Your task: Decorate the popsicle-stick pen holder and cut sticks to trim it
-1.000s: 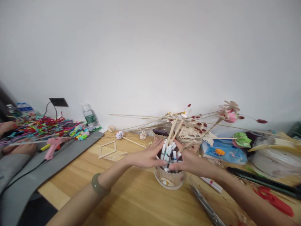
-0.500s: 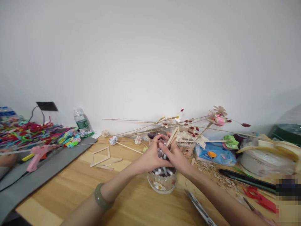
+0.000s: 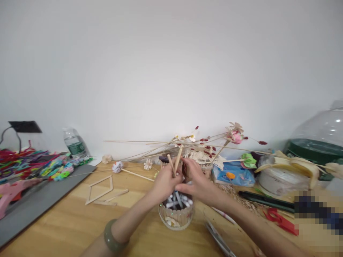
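Observation:
My left hand [image 3: 166, 184] is closed around a few wooden craft sticks [image 3: 178, 161], whose ends stick up above its fingers. Close on the other side, my right hand [image 3: 197, 180] has its thumb and fingers apart, curved toward the sticks; no object shows clearly in it. Both hands are above a round pen holder [image 3: 176, 218] with a scalloped wooden wall and shell-like decoration. White-ended pens [image 3: 179, 200] fill it, partly hidden by the hands. On the left, several more sticks form a diamond-shaped frame [image 3: 99, 189] flat on the table.
Dried flower stems and a pink flower [image 3: 235, 137] lie along the wall. A blue packet [image 3: 234, 175], a black pen-like tool [image 3: 265, 201], red scissors [image 3: 281, 220] and a metal tool [image 3: 219, 239] lie right. Left are a pink glue gun [image 3: 13, 194], a bottle [image 3: 75, 142] and colourful pipe cleaners [image 3: 26, 162].
The view has turned right. My right hand has moved off the sticks, its fingers spreading, while my left hand keeps them. The sticks have separated at their tops.

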Tool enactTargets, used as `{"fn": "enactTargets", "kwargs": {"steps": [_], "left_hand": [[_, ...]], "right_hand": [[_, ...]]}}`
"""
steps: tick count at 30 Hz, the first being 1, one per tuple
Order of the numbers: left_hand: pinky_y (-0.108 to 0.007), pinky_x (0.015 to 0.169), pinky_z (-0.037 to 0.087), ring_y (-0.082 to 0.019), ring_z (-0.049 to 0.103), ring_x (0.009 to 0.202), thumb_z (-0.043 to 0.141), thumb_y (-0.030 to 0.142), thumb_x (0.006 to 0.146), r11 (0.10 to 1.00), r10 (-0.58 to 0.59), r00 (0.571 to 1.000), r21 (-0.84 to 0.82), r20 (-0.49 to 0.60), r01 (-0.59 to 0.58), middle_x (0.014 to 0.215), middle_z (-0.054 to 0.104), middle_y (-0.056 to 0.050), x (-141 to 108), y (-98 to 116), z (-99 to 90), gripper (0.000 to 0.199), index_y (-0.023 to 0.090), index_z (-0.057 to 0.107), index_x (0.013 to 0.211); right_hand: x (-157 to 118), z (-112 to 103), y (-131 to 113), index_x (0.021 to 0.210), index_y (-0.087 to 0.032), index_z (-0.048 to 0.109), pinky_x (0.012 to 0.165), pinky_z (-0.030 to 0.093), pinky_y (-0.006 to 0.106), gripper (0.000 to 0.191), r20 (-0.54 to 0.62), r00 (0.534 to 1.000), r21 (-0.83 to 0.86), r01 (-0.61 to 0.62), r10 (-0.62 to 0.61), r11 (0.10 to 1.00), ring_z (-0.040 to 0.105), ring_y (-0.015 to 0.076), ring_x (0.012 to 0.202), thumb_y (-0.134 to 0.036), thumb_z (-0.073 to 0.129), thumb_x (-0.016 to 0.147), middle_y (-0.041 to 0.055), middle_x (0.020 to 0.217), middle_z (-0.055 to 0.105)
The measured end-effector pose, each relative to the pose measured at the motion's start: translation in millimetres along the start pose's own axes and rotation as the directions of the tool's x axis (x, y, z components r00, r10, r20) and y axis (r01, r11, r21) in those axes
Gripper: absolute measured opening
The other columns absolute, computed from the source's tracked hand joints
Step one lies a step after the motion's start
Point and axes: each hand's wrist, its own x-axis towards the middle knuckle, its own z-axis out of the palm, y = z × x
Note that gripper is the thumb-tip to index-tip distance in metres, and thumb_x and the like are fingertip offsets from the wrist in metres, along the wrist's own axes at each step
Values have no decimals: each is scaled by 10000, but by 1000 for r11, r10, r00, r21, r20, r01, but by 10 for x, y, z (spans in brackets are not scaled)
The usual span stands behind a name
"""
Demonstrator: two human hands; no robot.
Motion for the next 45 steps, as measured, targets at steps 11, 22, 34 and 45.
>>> {"fn": "enactTargets", "kwargs": {"steps": [11, 22, 34, 45], "left_hand": [[-281, 786, 444, -198, 585, 856, 537, 302, 764, 996, -84, 996, -16, 21, 85, 876, 650, -18, -8, -21, -24, 196, 209, 619, 915], [-348, 913, 409, -241, 557, 1058, 629, 611, 663, 944, -12, 985, -322, 172, 68, 1187, 594, -127, 43, 28, -258, 679, 162, 526, 1162], [-322, 825, 439, -202, 598, 969, 528, 560, 774, 872, -216, 973, -463, -80, 156, 998, 662, -104, 136, -68, -291, 469, 144, 573, 985], [-289, 722, 468, -160, 622, 740, 576, 402, 746, 922, -150, 985, -372, -84, 109, 771, 673, -56, 148, -25, -322, 307, 124, 601, 875]], "right_hand": [[-53, -1185, 688, 1039, -143, 559, 648, 513, 286, 207, -325, 648, 612, -412, 689, 675, 576, 126, 757, -305, 511, 918, 42, 964, 582], [-87, -1301, 463, 913, -136, 571, 425, 421, 154, 120, -421, 562, 743, -237, 712, 626, 469, 46, 501, -234, 503, 925, -35, 708, 527], [-86, -1312, 378, 861, -146, 578, 496, 492, 173, 105, -424, 550, 634, -387, 719, 670, 575, 85, 649, -138, 488, 915, 13, 817, 592], [-97, -983, 506, 1069, -140, 564, 726, 519, 342, 223, -403, 664, 382, -503, 629, 775, 584, 164, 865, -276, 558, 892, 59, 1050, 576]]}}
